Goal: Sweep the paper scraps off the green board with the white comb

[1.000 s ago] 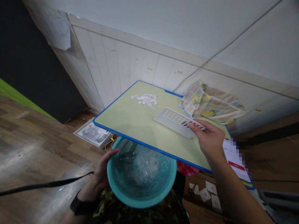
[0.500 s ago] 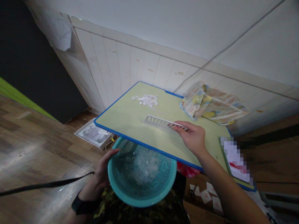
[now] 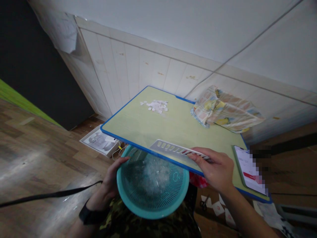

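White slotted panel (image 3: pixel 173 149) gripped endwise by right hand (image 3: pixel 218 167)

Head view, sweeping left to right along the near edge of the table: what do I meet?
Left hand gripping the rim → teal basket → right hand, holding a white slotted strip → phone lying on the table.

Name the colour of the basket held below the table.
The basket is teal; head view.

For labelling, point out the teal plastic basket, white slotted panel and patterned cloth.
teal plastic basket (image 3: pixel 153 214), head view, near rim.
white slotted panel (image 3: pixel 168 147), head view, slotted left part.
patterned cloth (image 3: pixel 225 110), head view, middle.
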The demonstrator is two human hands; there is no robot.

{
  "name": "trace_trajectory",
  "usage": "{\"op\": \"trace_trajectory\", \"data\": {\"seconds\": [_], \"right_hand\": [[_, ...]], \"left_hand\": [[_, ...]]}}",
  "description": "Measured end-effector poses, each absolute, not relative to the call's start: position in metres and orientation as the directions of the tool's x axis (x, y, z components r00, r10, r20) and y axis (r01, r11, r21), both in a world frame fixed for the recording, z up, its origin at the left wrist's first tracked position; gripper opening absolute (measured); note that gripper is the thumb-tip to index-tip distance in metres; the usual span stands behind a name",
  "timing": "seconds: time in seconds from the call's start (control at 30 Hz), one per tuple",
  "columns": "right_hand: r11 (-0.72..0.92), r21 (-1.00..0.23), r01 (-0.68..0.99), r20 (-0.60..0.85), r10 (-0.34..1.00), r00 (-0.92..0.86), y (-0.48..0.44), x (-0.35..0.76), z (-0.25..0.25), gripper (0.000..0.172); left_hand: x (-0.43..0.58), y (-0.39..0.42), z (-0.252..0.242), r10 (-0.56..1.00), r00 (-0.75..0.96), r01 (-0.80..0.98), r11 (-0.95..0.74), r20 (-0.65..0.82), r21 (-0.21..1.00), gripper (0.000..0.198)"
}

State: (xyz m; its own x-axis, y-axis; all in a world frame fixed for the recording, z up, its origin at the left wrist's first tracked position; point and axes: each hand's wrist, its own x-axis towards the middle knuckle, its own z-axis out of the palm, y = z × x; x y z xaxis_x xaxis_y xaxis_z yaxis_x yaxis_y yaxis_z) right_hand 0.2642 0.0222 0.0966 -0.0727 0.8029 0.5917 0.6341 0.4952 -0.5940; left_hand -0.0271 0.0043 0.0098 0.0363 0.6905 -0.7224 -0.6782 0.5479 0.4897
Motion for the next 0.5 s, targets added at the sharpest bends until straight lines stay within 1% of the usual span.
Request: {"op": "trace_trajectory", "data": {"seconds": [0.17, 0.3, 0.43, 0.5], "right_hand": [[0.501, -0.572, 0.650, 0.605, 0.792, -0.078, 0.0185, 0.2651, 0.0960, 0.010], [0.503, -0.560, 0.658, 0.613, 0.786, -0.079, 0.0167, 0.2674, 0.0961, 0.008], [0.496, -0.579, 0.647, 0.603, 0.794, -0.070, 0.0153, 0.2709, 0.0952, 0.008], [0.483, -0.596, 0.641, 0.606, 0.795, -0.036, 0.0170, 0.2740, 0.0933, 0.007]], "left_hand": [[-0.0282, 0.0043, 0.0073, 0.692, 0.058, -0.682, 0.554, -0.719, 0.478, 0.038], [-0.0272, 0.0053, 0.0051, 0.710, 0.043, -0.680, 0.536, -0.703, 0.500, 0.037], [-0.0280, 0.0059, 0.0025, 0.732, 0.056, -0.664, 0.535, -0.680, 0.522, 0.035], [-0.0292, 0.0057, 0.0004, 0.741, 0.073, -0.665, 0.535, -0.668, 0.521, 0.036]]}}
